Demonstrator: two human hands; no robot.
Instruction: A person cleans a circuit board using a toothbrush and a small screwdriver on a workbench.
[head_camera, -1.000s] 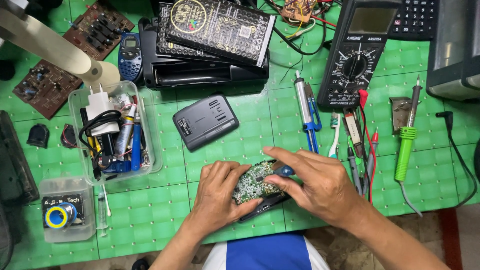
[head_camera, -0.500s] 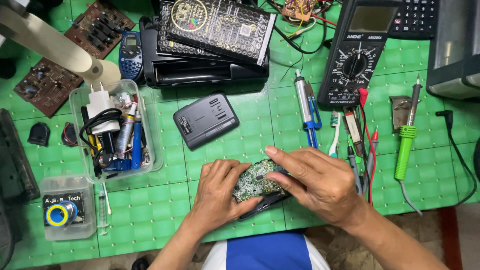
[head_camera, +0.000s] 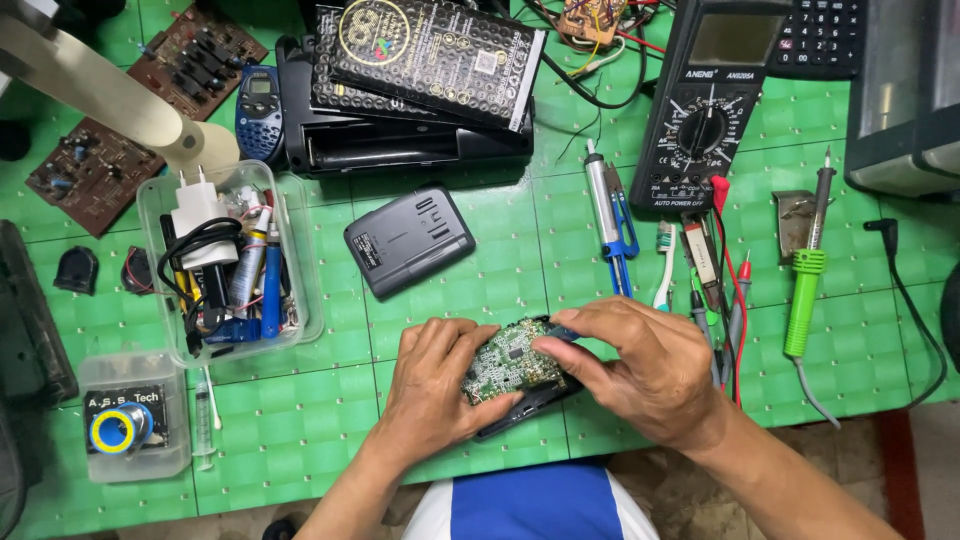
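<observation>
A small green circuit board (head_camera: 508, 362) sits in a black device shell (head_camera: 520, 405) at the near middle of the green mat (head_camera: 460, 290). My left hand (head_camera: 432, 385) grips the board and shell from the left side. My right hand (head_camera: 640, 365) holds them from the right, its fingertips pressed on the board's upper edge. A dark grey back cover (head_camera: 408, 240) lies flat on the mat a little beyond my hands, apart from both.
A clear tub (head_camera: 228, 262) of pens and a charger stands at left, a small solder box (head_camera: 132, 428) near the front left. A multimeter (head_camera: 705, 105), desoldering pump (head_camera: 608, 205), green soldering iron (head_camera: 805, 280), brush and probes lie at right. A black printer (head_camera: 400, 90) is behind.
My hands have stayed on the board with only slight finger shifts; my right fingertips have crept a little left along the board's top edge.
</observation>
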